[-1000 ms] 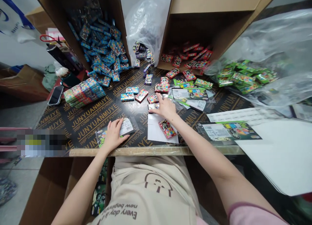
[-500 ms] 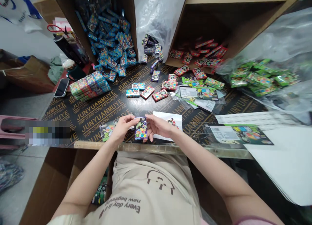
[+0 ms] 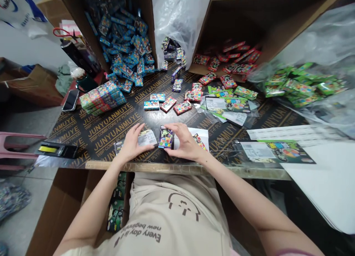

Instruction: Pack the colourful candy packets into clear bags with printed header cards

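Note:
A small purple printed box (image 3: pixel 166 137) stands out in front of me near the table's front edge. My right hand (image 3: pixel 186 143) grips it from the right, thumb at its lower edge and fingers at its upper edge. To its left, my left hand (image 3: pixel 132 144) is open, thumb and fingers apart in a curve, holding nothing. Beside that hand lies a clear plastic packet with a printed label (image 3: pixel 147 137), partly covered by the hand. Under and behind my right hand are a white sheet (image 3: pixel 204 134) and a red printed box (image 3: pixel 200 141), mostly hidden.
Loose blue boxes (image 3: pixel 151 105) and red boxes (image 3: pixel 183 107) lie ahead. Behind are cartons of blue boxes (image 3: pixel 124 56) and red boxes (image 3: pixel 241 69), plus bagged green boxes (image 3: pixel 302 86). Wrapped stacks (image 3: pixel 102 97), a phone (image 3: pixel 70 100) and a tape dispenser (image 3: pixel 57 149) are left.
My left hand has let go of the purple box and moved left, its fingers spreading. The right hand now grips the box, slightly farther right and forward. A labelled packet shows beside the left hand.

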`<action>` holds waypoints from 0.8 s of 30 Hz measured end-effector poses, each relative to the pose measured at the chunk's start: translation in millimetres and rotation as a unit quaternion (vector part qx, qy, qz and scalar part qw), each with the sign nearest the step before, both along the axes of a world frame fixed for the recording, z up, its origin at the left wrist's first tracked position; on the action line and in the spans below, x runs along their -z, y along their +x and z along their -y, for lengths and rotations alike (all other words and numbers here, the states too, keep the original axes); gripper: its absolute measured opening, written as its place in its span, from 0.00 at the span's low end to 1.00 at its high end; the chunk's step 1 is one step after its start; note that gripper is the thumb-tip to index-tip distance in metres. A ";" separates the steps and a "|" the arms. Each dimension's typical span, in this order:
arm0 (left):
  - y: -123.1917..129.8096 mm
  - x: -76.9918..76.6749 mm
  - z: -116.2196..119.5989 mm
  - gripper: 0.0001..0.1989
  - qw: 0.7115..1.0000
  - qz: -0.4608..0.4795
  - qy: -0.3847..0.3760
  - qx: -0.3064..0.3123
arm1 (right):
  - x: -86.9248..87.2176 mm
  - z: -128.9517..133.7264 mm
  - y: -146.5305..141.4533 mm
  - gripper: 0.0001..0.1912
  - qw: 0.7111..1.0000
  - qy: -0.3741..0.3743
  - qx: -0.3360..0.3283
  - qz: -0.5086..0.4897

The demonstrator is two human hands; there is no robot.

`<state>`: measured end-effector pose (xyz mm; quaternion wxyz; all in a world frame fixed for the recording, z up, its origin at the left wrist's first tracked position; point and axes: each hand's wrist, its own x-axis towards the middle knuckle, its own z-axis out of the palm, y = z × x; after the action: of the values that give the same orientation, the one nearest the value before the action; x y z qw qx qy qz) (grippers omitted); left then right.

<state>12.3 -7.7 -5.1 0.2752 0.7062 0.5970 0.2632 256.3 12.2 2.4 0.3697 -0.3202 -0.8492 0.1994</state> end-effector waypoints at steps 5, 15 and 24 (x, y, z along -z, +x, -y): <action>-12.2 15.9 7.4 0.53 0.982 -0.165 0.026 0.089 | 16.6 -6.3 3.6 0.35 0.994 -0.018 0.068 0.083; -8.1 -7.2 11.0 0.52 0.991 -0.070 0.054 0.099 | 10.4 -0.1 2.2 0.41 0.997 -0.077 -0.020 -0.019; 2.9 8.1 6.5 0.53 0.992 -0.095 0.053 0.065 | 10.8 -43.3 8.0 0.24 0.977 -0.076 0.181 0.085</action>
<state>15.3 -14.2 -13.2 0.1957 0.7790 0.5584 0.2075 264.3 55.5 -8.4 0.3007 -0.5114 -0.7879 0.1649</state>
